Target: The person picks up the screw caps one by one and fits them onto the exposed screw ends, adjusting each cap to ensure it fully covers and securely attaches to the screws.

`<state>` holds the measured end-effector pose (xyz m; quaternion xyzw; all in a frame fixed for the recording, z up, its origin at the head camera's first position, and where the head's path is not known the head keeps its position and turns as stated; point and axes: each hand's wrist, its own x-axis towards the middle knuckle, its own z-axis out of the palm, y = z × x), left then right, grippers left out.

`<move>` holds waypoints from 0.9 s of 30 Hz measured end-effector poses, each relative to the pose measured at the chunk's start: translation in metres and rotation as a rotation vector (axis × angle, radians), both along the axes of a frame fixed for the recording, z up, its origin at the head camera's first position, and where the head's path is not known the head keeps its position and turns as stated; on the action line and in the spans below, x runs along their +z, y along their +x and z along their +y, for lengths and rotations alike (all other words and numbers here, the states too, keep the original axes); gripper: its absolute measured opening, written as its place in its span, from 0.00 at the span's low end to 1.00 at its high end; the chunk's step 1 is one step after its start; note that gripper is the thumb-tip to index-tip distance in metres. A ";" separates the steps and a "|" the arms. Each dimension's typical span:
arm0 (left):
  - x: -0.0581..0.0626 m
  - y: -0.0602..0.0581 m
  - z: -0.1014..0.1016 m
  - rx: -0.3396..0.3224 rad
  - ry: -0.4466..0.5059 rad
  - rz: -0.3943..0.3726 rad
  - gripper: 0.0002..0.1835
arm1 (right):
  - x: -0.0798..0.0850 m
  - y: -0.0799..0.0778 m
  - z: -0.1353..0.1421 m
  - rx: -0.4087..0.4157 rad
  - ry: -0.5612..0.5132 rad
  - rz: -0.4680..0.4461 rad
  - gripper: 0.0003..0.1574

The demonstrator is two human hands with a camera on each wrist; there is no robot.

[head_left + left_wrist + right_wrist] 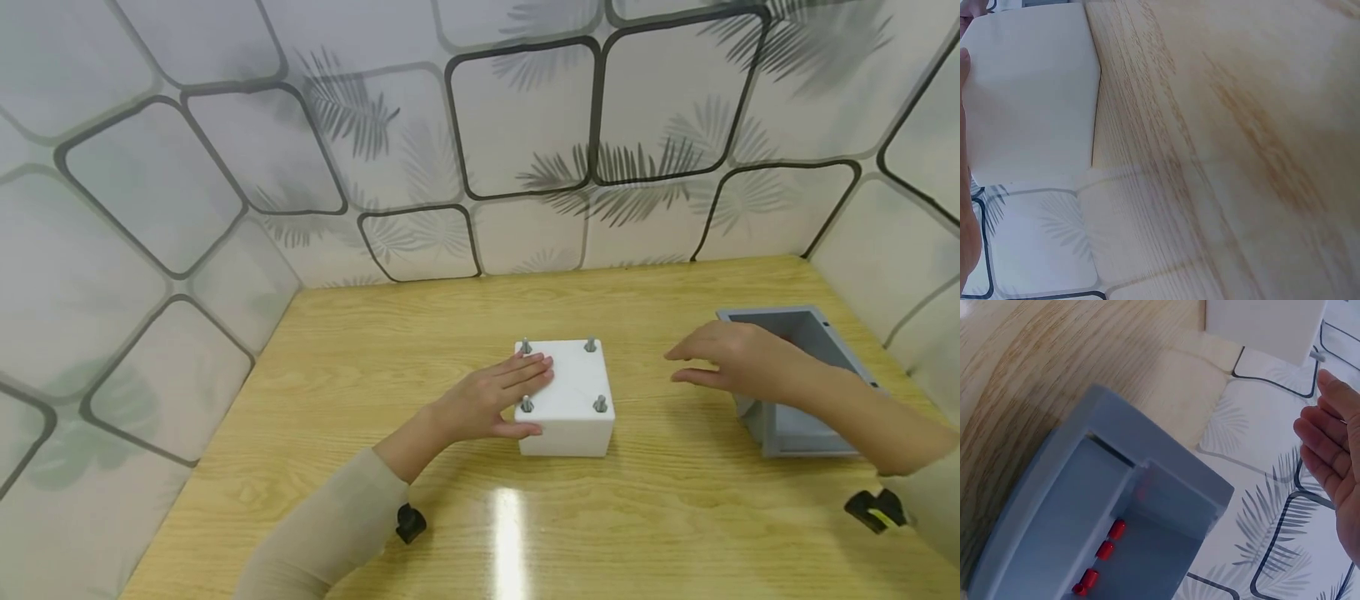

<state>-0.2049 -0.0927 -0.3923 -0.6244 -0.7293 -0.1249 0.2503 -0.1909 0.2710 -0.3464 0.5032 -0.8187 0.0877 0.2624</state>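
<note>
A white block (pixel 573 375) with a metal bolt (pixel 601 404) standing up at each top corner sits mid-table. My left hand (pixel 491 400) rests on its left side, fingers laid straight across the top and thumb along the front face. In the left wrist view, a plain side of the block (pixel 1032 94) shows beside the hand's edge. My right hand (pixel 738 358) hangs in the air between the block and a grey bin (pixel 813 454), holding nothing, fingers loosely extended. Several small red caps (pixel 1105 550) lie inside the bin in the right wrist view.
The wooden table (pixel 360 333) runs back to a patterned curtain (pixel 525 117), which also hangs along both sides. The bin stands at the table's right, partly covered by my right forearm (pixel 855 408).
</note>
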 end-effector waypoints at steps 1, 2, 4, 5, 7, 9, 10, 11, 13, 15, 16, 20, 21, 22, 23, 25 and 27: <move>0.000 0.000 0.000 -0.002 0.000 -0.002 0.40 | 0.001 0.001 0.001 -0.033 0.011 -0.029 0.36; 0.000 0.000 0.000 -0.003 0.000 -0.003 0.40 | 0.002 0.002 0.003 -0.066 0.020 -0.053 0.34; 0.000 0.000 0.000 -0.006 0.002 -0.006 0.40 | 0.004 0.003 0.006 -0.114 0.028 -0.095 0.26; 0.000 0.001 0.000 -0.008 0.003 -0.006 0.40 | 0.005 0.004 0.007 -0.128 0.026 -0.119 0.22; -0.001 0.000 0.000 -0.010 0.004 -0.008 0.40 | 0.006 0.005 0.009 -0.157 -0.001 -0.167 0.17; -0.001 0.000 0.000 -0.010 0.003 -0.008 0.40 | 0.008 0.006 0.011 -0.209 -0.032 -0.243 0.17; -0.001 0.000 0.000 -0.010 0.002 -0.008 0.40 | 0.009 0.006 0.011 -0.249 -0.048 -0.307 0.17; -0.001 0.000 0.000 -0.010 0.003 -0.008 0.40 | 0.010 0.007 0.012 -0.293 -0.069 -0.371 0.17; 0.000 0.000 0.000 -0.009 0.003 -0.008 0.40 | 0.013 0.008 0.013 -0.392 -0.105 -0.517 0.16; 0.000 0.001 0.000 -0.008 0.004 -0.007 0.40 | 0.018 0.009 0.015 -0.481 -0.146 -0.675 0.17; 0.000 0.001 0.000 -0.008 0.004 -0.007 0.40 | 0.019 0.009 0.016 -0.508 -0.169 -0.741 0.18; 0.001 0.001 0.000 -0.007 0.003 -0.009 0.40 | 0.025 0.010 0.018 -0.572 -0.249 -0.938 0.22; 0.000 0.001 0.000 -0.006 0.004 -0.010 0.40 | 0.026 0.010 0.018 -0.582 -0.262 -0.972 0.24; 0.000 0.001 0.000 -0.005 0.004 -0.010 0.40 | 0.027 0.009 0.019 -0.587 -0.274 -0.999 0.25; 0.000 0.001 0.001 -0.004 0.004 -0.010 0.40 | 0.027 0.009 0.019 -0.594 -0.282 -1.024 0.27; 0.000 0.001 0.001 -0.003 0.004 -0.011 0.40 | 0.028 0.008 0.020 -0.606 -0.292 -1.059 0.29; 0.000 0.001 0.001 -0.003 0.003 -0.010 0.40 | 0.029 0.008 0.021 -0.620 -0.302 -1.091 0.32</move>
